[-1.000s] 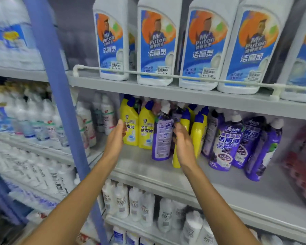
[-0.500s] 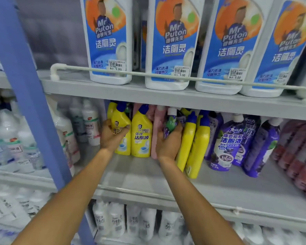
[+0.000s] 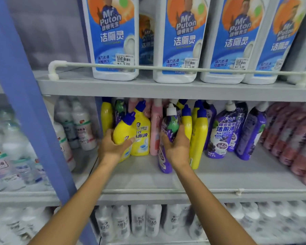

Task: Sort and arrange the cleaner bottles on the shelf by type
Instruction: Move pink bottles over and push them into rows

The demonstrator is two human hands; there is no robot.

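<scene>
- The middle shelf [image 3: 237, 175] is grey. It holds the cleaner bottles, and its front part is bare.
- A thick blue post [image 3: 25, 103] stands at the shelf's left end.
- On the top shelf [image 3: 166, 89] stand big white bottles [image 3: 113, 41] with blue labels, behind a thin white rail [image 3: 148, 67].
- Blurry red bottles [image 3: 298, 138] fill the right end of the middle shelf.
- More purple bottles [image 3: 223, 131] stand beside them, nearer the middle.
- White bottles [image 3: 81, 128] stand past the post on the left, and small white bottles [image 3: 138, 220] fill the shelf below.
- Two tall yellow bottles [image 3: 199, 135] stand just right of the right hand, touching it.
- A pink bottle [image 3: 155, 131] stands between the two hands, with a second yellow bottle [image 3: 142, 137] beside it.
- The left hand [image 3: 111, 147] is wrapped round a tilted yellow bottle [image 3: 122, 131] with a blue cap, near the shelf's left end.
- The right hand [image 3: 177, 147] is wrapped round a purple bottle [image 3: 169, 126] with a white cap. It leans, with its bottom towards the front edge.
</scene>
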